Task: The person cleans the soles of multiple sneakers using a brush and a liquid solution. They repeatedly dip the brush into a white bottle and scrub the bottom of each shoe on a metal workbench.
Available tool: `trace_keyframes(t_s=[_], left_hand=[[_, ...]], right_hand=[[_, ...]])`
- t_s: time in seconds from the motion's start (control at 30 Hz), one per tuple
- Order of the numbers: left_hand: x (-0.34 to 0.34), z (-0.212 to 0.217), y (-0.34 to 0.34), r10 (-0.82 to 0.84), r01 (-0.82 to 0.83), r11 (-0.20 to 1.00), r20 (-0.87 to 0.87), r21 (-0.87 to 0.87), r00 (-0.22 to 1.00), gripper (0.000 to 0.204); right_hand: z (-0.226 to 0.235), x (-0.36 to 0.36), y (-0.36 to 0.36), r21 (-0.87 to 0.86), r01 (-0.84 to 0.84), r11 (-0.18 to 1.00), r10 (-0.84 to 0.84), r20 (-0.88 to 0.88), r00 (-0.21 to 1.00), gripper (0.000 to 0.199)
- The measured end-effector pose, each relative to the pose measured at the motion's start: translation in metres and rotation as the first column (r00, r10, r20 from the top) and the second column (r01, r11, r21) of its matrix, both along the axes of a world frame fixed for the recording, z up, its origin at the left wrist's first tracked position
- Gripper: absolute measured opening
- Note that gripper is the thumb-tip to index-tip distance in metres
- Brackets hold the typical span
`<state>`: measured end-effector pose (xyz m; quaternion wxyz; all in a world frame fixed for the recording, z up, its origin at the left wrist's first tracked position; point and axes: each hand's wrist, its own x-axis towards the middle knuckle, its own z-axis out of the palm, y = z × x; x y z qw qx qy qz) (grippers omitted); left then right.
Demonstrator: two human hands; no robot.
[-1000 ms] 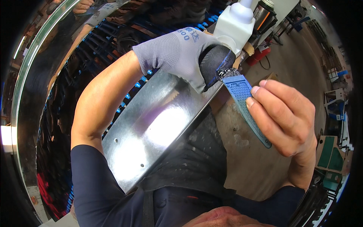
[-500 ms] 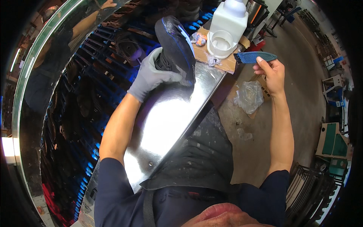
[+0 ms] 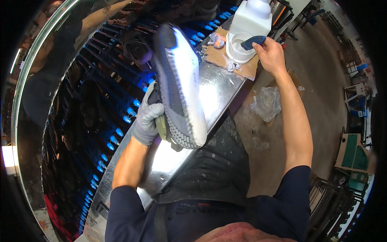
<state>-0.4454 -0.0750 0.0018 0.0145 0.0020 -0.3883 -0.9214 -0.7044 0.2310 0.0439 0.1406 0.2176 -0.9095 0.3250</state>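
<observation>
plastic bag (image 3: 267, 104), brown floor (image 3: 320, 92)

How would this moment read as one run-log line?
left hand: gloved, holds dark shoe | right hand: bare, holds blue brush at white cup | brush-cup contact: unclear

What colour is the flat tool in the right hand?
The tool is dark blue, best seen in the head view.
</observation>
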Motion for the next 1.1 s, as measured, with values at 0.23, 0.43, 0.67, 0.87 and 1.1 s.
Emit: trace_keyframes(t_s=[0.23, 0.43, 0.67, 0.87, 1.1], left_hand=[[0.003, -0.019, -0.009, -0.079, 0.103, 0.956, 0.095, -0.275, 0.992, 0.074], [-0.004, -0.039, -0.012, -0.08, 0.135, 0.969, 0.254, -0.208, 0.964, 0.072], [-0.006, -0.032, -0.013, -0.146, 0.202, 0.951, 0.236, -0.233, 0.961, 0.078], [-0.003, -0.03, -0.019, -0.193, 0.239, 0.95, 0.224, -0.201, 0.955, 0.085], [-0.008, -0.04, -0.017, -0.247, 0.268, 0.958, 0.174, -0.104, 0.953, 0.084]], right_hand=[[-0.012, -0.025, 0.0, 0.234, -0.02, 0.972, 0.01, 0.042, 0.999, 0.029], [-0.023, -0.038, 0.027, -0.422, 0.24, 0.874, -0.015, 0.469, 0.883, 0.026], [-0.05, -0.022, 0.053, -0.788, 0.267, 0.555, 0.424, 0.544, 0.724, 0.025], [-0.085, -0.007, 0.058, -0.811, 0.32, 0.49, 0.532, 0.569, 0.627, 0.024], [-0.046, 0.106, 0.023, -0.967, 0.059, 0.25, 0.713, 0.224, 0.665, 0.026]])
